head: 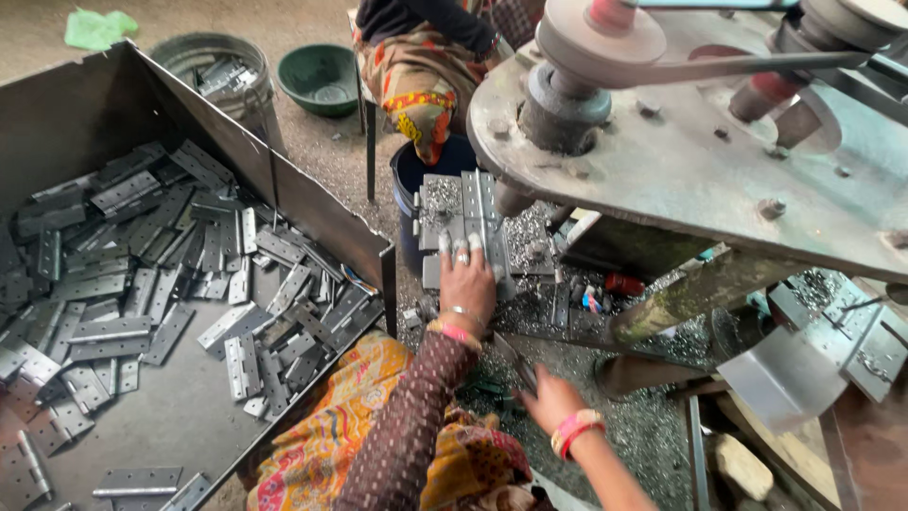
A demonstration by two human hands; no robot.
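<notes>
My left hand (pixel 466 279) reaches forward and lies flat on a row of grey metal hinges (pixel 470 213) on the machine's work table, fingertips pressing them down just under the spindle (pixel 515 199). A brown dotted sleeve and bangles cover that arm. My right hand (pixel 544 397), with a pink bangle at the wrist, is lower and nearer to me, down among metal shavings. Its thumb touches a dark flat metal piece (pixel 514 361); whether it grips the piece is unclear.
A big open steel bin (pixel 312 203) at the left holds several loose hinges (pixel 170 274). The machine's pulley, belt and grey plate (pixel 681 161) overhang the right. Beyond sit another person (pixel 416 85), a blue bucket (pixel 409 175), a green bowl (pixel 322 76) and a metal tub (pixel 222 71).
</notes>
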